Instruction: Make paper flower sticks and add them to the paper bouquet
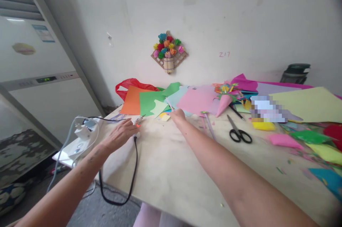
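My left hand [121, 133] reaches over the left side of the table, its fingers closed round a white glue gun [138, 120] with an orange part. Part of the gun is hidden by the fingers, and a black cord [137, 155] runs from it over the table's front edge. Farther right, my right hand [178, 115] pinches a thin pale lilac stick [169, 103] that points up and to the left. Just beyond the hands are a pale green cut paper piece [158, 108] and a small cream scrap [166, 117].
Black-handled scissors [240, 135] lie to the right, near a pink paper cone [223, 104] with paper flowers. Coloured sheets [196, 100] line the wall. A power strip [80, 146] sits at the left corner. Paper packets [284, 141] and scraps cover the right side.
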Motion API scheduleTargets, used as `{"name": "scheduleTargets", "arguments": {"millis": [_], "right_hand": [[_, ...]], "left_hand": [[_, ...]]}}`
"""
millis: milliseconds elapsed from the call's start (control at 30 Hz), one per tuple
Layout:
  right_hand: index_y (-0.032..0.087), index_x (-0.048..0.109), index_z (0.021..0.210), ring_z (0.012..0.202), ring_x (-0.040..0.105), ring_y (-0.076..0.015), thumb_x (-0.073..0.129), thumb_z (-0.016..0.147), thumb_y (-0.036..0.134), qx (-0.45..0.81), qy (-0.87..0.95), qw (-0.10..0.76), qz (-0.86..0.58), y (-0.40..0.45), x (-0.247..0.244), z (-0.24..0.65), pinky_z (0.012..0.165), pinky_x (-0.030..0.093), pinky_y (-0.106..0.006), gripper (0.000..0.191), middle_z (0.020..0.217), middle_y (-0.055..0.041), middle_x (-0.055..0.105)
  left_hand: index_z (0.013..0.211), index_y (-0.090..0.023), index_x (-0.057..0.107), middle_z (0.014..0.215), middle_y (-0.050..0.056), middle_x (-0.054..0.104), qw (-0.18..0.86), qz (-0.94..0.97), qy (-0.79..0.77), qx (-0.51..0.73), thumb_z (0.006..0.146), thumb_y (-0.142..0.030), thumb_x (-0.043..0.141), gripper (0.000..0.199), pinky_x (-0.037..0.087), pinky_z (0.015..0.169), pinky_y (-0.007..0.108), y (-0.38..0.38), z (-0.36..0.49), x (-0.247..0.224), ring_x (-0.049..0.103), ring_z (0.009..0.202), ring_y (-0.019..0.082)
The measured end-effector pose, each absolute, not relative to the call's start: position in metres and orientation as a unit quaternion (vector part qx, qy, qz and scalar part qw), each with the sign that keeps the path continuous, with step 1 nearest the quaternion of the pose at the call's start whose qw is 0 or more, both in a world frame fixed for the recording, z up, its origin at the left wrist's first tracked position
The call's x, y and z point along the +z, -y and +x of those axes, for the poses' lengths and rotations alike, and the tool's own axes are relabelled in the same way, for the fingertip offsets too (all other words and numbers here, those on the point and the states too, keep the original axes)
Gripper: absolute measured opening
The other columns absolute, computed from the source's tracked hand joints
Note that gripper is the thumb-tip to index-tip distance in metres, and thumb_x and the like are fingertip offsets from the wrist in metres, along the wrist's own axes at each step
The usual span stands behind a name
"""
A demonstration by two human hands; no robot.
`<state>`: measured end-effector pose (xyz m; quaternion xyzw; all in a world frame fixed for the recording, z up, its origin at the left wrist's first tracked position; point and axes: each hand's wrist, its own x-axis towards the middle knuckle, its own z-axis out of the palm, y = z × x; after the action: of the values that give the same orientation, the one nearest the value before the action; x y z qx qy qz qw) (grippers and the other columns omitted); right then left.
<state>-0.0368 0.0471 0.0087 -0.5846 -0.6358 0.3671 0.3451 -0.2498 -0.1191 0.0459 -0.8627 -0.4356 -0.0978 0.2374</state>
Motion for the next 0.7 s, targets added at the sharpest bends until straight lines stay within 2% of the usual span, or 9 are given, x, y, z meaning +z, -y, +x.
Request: {"name": "scheduleTargets", "arguments": {"millis": [133, 333, 400, 500, 567, 633, 700], "right_hand": [[0.016, 0.063, 0.065, 0.053, 0.05, -0.0136, 0.056, 0.064, 0.033, 0.356, 0.63, 0.377, -0.578, -0.038, 0.013, -0.027, 0.043, 0.026, -0.021, 0.019, 0.058, -0.0045, 0.057], [0.016, 0.059, 0.065, 0.048, 0.045, -0.0099, 0.045, 0.072, 0.029, 0.418, 0.589, 0.469, -0.509, -0.027, 0.02, -0.014, 0.042, 0.028, -0.019, 0.02, 0.05, 0.0012, 0.051], [0.016, 0.058, 0.067, 0.045, 0.043, -0.0083, 0.044, 0.074, 0.029, 0.446, 0.584, 0.495, -0.464, -0.02, 0.023, -0.009, 0.042, 0.028, -0.018, 0.02, 0.048, 0.0035, 0.048], [0.016, 0.056, 0.068, 0.038, 0.037, -0.0063, 0.044, 0.074, 0.031, 0.498, 0.566, 0.525, -0.394, -0.006, 0.028, 0.001, 0.038, 0.027, -0.018, 0.02, 0.045, 0.0061, 0.044], [0.016, 0.055, 0.069, 0.035, 0.034, -0.0055, 0.045, 0.075, 0.031, 0.532, 0.552, 0.535, -0.356, 0.005, 0.032, 0.009, 0.035, 0.025, -0.018, 0.019, 0.044, 0.0072, 0.042], [0.016, 0.053, 0.065, 0.033, 0.033, -0.0047, 0.047, 0.074, 0.032, 0.543, 0.549, 0.54, -0.334, 0.015, 0.035, 0.017, 0.034, 0.024, -0.018, 0.019, 0.043, 0.0075, 0.042], [0.016, 0.049, 0.059, 0.032, 0.034, -0.0042, 0.048, 0.075, 0.036, 0.54, 0.555, 0.54, -0.33, 0.022, 0.035, 0.027, 0.034, 0.024, -0.018, 0.025, 0.042, 0.0072, 0.042]], "left_hand": [[0.085, -0.024, 0.062, 0.075, 0.002, 0.062, 0.208, -0.873, 0.435, -0.073, 0.077, -0.007, 0.038, 0.031, 0.034, 0.087, 0.037, 0.118, -0.246, 0.051, 0.051, 0.074, 0.015], [0.096, -0.03, 0.062, 0.096, 0.001, 0.064, 0.171, -0.859, 0.478, -0.072, 0.063, -0.007, 0.045, 0.043, 0.032, 0.088, 0.037, 0.12, -0.249, 0.062, 0.053, 0.085, 0.018], [0.094, -0.029, 0.064, 0.09, 0.001, 0.066, 0.154, -0.836, 0.517, -0.102, 0.063, -0.013, 0.049, 0.038, 0.036, 0.082, 0.033, 0.115, -0.244, 0.072, 0.055, 0.083, 0.018], [0.083, -0.026, 0.068, 0.068, 0.001, 0.066, 0.111, -0.746, 0.627, -0.194, 0.066, -0.031, 0.053, 0.023, 0.04, 0.062, 0.026, 0.097, -0.217, 0.091, 0.056, 0.062, 0.016], [0.072, -0.023, 0.069, 0.06, 0.003, 0.064, 0.036, -0.686, 0.666, -0.29, 0.065, -0.042, 0.056, 0.025, 0.038, 0.055, 0.024, 0.078, -0.183, 0.097, 0.056, 0.056, 0.016], [0.063, -0.017, 0.067, 0.062, 0.006, 0.065, -0.099, -0.649, 0.648, -0.385, 0.065, -0.05, 0.054, 0.035, 0.039, 0.052, 0.024, 0.059, -0.14, 0.096, 0.057, 0.057, 0.017], [0.066, -0.014, 0.066, 0.068, 0.009, 0.066, -0.241, -0.595, 0.585, -0.496, 0.065, -0.054, 0.053, 0.043, 0.041, 0.055, 0.025, 0.045, -0.096, 0.086, 0.058, 0.062, 0.017]]}}
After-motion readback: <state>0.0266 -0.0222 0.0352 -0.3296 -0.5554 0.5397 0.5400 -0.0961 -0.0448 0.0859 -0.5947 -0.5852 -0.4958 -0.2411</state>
